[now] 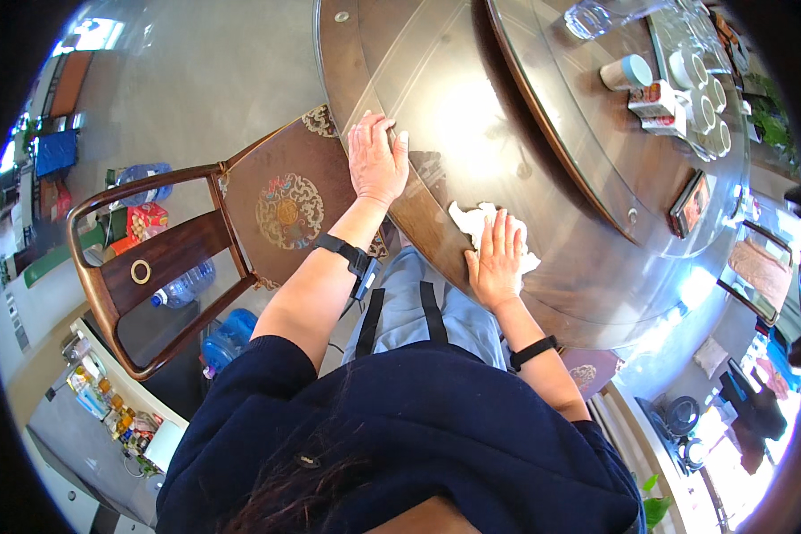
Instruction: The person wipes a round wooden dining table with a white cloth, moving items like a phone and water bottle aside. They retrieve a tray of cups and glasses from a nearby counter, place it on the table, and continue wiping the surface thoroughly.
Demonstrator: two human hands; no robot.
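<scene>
White cloth (481, 222) lies half hidden under flat, spread right hand (497, 260) on table (543, 267).

Glossy dark wooden table (436, 107), crumpled white paper tissue (473, 221), polished wooden chair (187, 249).

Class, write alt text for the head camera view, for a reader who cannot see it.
A person's right hand presses a white cloth flat on a round dark wooden table, while the left hand rests flat on the table edge. A carved wooden chair stands to the left.
</scene>
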